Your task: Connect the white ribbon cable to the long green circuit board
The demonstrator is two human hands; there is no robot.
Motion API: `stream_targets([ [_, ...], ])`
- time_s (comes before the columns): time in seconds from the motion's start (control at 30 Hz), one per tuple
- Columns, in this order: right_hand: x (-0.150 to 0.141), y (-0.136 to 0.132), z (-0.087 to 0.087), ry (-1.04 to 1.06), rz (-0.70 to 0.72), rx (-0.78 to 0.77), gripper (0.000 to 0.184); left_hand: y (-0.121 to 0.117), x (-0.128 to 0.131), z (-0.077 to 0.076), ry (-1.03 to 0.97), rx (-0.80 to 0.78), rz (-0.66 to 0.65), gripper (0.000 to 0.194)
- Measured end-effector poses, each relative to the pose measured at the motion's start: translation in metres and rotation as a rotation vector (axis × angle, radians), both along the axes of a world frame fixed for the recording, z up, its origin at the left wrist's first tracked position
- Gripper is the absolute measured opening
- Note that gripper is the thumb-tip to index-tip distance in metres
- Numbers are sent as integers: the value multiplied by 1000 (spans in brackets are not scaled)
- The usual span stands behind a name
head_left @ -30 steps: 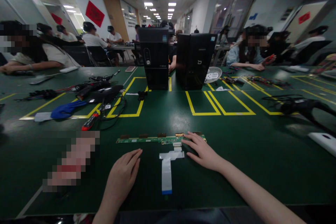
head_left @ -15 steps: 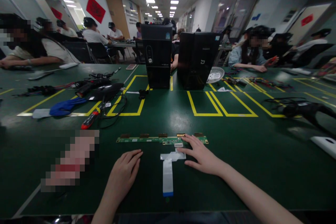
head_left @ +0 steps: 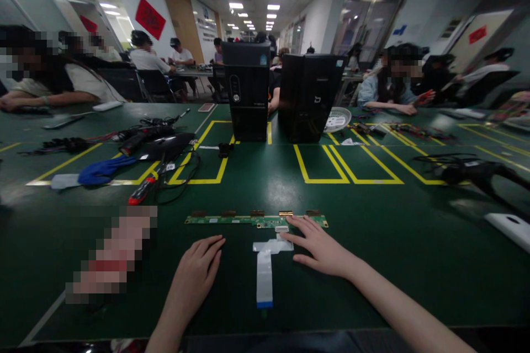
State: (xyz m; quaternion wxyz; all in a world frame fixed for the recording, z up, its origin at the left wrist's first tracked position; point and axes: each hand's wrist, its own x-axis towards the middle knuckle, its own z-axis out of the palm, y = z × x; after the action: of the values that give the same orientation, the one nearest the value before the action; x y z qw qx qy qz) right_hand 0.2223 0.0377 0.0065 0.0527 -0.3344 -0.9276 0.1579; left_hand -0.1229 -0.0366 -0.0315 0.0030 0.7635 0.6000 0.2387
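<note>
Over the right end of the long green PCB (head_left: 223,220), flat on the table (head_left: 232,317), the wearer's R hand (head_left: 321,242) is spread & relaxed, gripping nothing, index out by the white connector (head_left: 282,229) on the PCB's near edge. Ribbon cable (head_left: 264,276) runs from just below the PCB toward the wearer, blue end nearest; prob. laid so b/c its top lines up w/ the connector. Can't tell if it's plugged in, as the index tip hides that bit. L hand (head_left: 196,270) rests loose near-left of the PCB, fingers together, nothing visible in it, prob. parked clear of the cable. Red-black tool (head_left: 143,190) lies beyond & left of the PCB, likely for elbow room. Vs. 1 s ago: R hand's nearer the wearer, index now over the cable's top; PCB, cable & L hand look unchanged.
</note>
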Motion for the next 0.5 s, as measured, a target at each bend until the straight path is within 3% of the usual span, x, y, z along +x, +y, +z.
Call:
stream_targets([
  [0.27,27,-17,-2,-76,-105,44,74,-1,0,-1,14,-23,-1,34],
  [0.5,101,-30,-22,-191,-447,212,68,-1,-2,-2,14,-50,10,34],
])
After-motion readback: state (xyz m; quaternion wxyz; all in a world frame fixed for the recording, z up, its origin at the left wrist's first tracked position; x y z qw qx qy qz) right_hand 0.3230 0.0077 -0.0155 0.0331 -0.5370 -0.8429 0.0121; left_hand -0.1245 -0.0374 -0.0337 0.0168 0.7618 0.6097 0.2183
